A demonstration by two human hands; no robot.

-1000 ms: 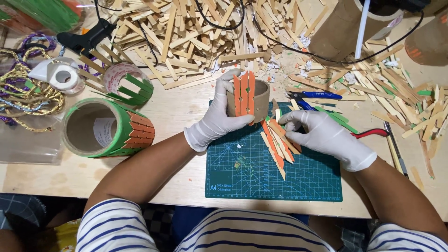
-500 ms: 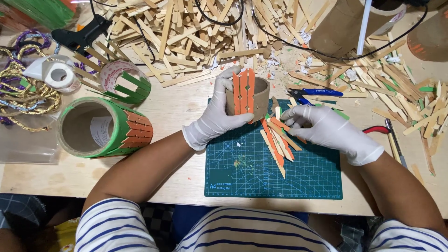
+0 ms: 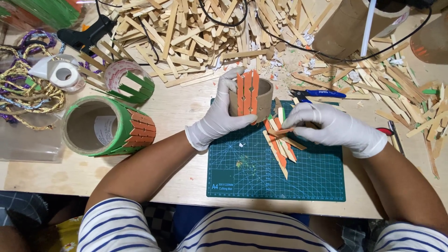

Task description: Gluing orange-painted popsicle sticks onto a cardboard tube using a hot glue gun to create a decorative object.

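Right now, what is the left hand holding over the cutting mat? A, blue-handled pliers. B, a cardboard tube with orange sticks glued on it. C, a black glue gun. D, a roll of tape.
B: the left hand grips the cardboard tube bearing orange sticks, at the top edge of the green cutting mat.

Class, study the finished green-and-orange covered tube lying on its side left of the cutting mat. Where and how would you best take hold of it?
Probably by the bare cardboard rim at the open mouth of the covered tube, coming from the left, where that mouth faces. Thumb inside, fingers outside on the green sticks. Lying on its side it could roll, and the pointed orange sticks at its right end look easier to knock loose.
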